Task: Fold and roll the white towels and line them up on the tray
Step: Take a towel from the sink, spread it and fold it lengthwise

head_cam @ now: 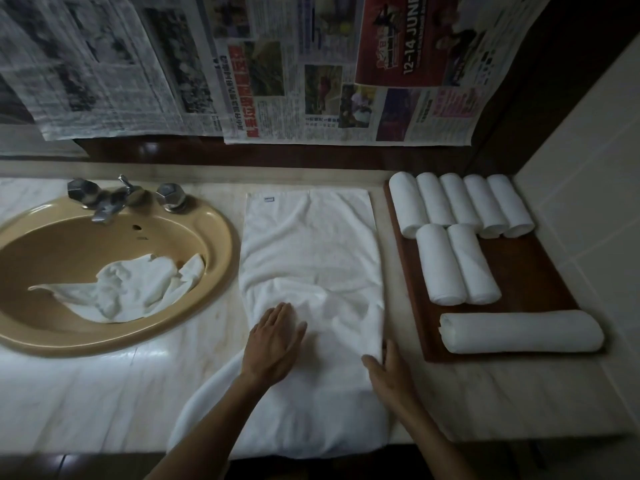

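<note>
A long white towel (311,258) lies folded lengthwise on the marble counter, its near end hanging over the front edge. My left hand (273,337) rests flat on it with fingers straight. My right hand (389,370) lies along the towel's right edge, fingers straight, thumb touching the cloth. To the right is a dark wooden tray (526,268) with several small rolled white towels (460,206) in two rows. One large rolled towel (519,332) lies across the tray's near end.
A tan sink (221,237) at the left holds a crumpled white towel (128,289), with a chrome tap (110,199) behind it. Newspaper sheets (311,81) hang on the back wall. A tiled wall (595,209) closes the right side.
</note>
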`<action>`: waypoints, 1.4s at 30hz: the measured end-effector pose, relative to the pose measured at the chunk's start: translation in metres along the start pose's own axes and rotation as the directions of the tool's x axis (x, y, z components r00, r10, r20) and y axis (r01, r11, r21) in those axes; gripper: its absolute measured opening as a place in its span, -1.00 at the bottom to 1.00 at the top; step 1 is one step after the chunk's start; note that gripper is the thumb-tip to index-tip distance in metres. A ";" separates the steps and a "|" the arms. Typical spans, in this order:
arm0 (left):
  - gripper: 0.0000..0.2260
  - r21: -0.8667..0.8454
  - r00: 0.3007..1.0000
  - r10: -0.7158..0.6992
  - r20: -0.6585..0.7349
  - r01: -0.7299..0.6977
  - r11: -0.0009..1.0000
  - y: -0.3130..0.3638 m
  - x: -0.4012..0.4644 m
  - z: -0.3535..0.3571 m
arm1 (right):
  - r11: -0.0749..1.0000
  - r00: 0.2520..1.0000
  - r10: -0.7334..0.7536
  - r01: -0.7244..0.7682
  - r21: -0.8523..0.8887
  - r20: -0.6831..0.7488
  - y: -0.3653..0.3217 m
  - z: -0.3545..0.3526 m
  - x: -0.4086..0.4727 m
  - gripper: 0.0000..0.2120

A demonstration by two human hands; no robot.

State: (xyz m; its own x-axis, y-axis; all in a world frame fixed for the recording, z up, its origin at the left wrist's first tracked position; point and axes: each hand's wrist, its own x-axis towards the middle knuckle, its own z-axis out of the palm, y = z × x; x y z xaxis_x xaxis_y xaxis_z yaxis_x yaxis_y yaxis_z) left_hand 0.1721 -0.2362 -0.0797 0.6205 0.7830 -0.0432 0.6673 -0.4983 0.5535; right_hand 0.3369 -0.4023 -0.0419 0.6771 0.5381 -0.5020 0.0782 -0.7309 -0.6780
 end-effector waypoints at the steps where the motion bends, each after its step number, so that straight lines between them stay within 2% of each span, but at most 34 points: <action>1: -0.35 -0.042 1.000 -0.003 0.003 0.003 0.999 -0.002 0.000 -0.002 | 0.999 1.000 0.014 -0.015 -0.049 -0.012 0.009 -0.004 0.003 -0.61; 3: -0.41 -0.111 1.000 0.024 -0.014 -0.026 0.994 -0.007 0.000 -0.004 | 0.984 0.997 0.052 -0.060 -0.165 -0.052 0.024 -0.012 0.003 -0.51; 4: -0.43 -0.124 0.998 0.049 -0.026 -0.052 0.991 -0.009 0.000 -0.003 | 0.959 0.992 0.042 -0.074 -0.272 -0.122 0.029 -0.014 0.000 -0.43; 5: -0.41 -0.124 0.998 0.059 -0.014 -0.060 0.990 -0.012 -0.001 -0.001 | 0.911 0.976 -0.033 -0.060 -0.408 -0.216 0.031 -0.012 -0.005 -0.33; 6: -0.35 -0.116 0.999 0.049 0.017 -0.047 0.992 -0.014 -0.003 0.002 | 0.852 0.947 -0.172 0.003 -0.524 -0.273 0.032 -0.006 -0.009 -0.25; 8: -0.22 -0.079 0.995 0.030 0.096 -0.023 0.997 -0.020 -0.010 0.010 | 0.770 0.862 -0.455 0.255 -0.585 -0.223 0.031 0.018 -0.010 -0.27; 10: -0.23 0.020 0.990 0.062 0.123 -0.065 0.998 -0.024 -0.016 0.019 | 0.650 0.800 -0.599 0.457 -0.607 -0.039 0.029 0.042 -0.007 -0.38; 12: -0.35 0.165 0.991 0.100 0.090 -0.114 0.980 -0.027 -0.024 0.024 | 0.575 0.810 -0.581 0.479 -0.663 0.081 0.031 0.056 -0.001 -0.42; 15: -0.42 0.259 0.990 0.129 0.051 -0.138 0.956 -0.040 -0.038 0.022 | 0.576 0.840 -0.541 0.405 -0.711 0.040 0.037 0.065 -0.008 -0.40; 17: -0.44 0.287 0.992 0.120 0.023 -0.122 0.950 -0.046 -0.043 0.020 | 0.562 0.830 -0.557 0.403 -0.722 0.029 0.042 0.070 -0.013 -0.38; 20: -0.46 0.219 0.997 0.034 -0.071 -0.017 0.975 -0.022 -0.038 0.024 | 0.506 0.767 -0.640 0.474 -0.721 0.056 0.040 0.076 -0.005 -0.42; 22: -0.49 0.105 0.991 0.083 -0.100 -0.072 0.992 0.002 -0.026 0.036 | 0.457 0.707 -0.703 0.535 -0.711 0.080 0.030 0.081 0.012 -0.45; 24: -0.48 0.042 0.987 0.145 -0.074 -0.142 0.989 0.016 -0.012 0.045 | 0.437 0.706 -0.699 0.547 -0.714 0.113 0.017 0.079 0.035 -0.48; 26: -0.47 0.073 0.988 0.134 -0.075 -0.128 0.989 0.012 0.006 0.046 | 0.458 0.726 -0.680 0.533 -0.712 0.106 0.006 0.073 0.062 -0.52; 29: -0.48 0.146 0.989 0.117 -0.087 -0.104 0.984 -0.007 0.039 0.040 | 0.502 0.737 -0.670 0.537 -0.677 0.089 -0.015 0.062 0.099 -0.44; 34: -0.49 0.177 0.984 0.155 -0.084 -0.138 0.975 -0.027 0.110 0.032 | 0.475 0.724 -0.674 0.574 -0.667 0.144 -0.060 0.057 0.161 -0.48; 38: -0.46 0.224 0.988 0.156 -0.019 -0.148 0.963 -0.039 0.169 0.027 | 0.454 0.730 -0.658 0.580 -0.676 0.185 -0.093 0.055 0.211 -0.44; 42: -0.43 0.310 0.984 0.172 0.043 -0.176 0.934 -0.051 0.198 0.014 | 0.426 0.719 -0.680 0.546 -0.722 0.142 -0.105 0.036 0.256 -0.42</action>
State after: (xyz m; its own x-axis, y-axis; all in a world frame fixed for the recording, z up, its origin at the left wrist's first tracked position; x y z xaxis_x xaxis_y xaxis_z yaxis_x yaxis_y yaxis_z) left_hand 0.2671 -0.0608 -0.1285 0.7428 0.6693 0.0169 0.6418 -0.7190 0.2667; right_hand 0.4752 -0.1726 -0.1187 0.3300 0.9437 0.0241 0.9307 -0.3210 -0.1755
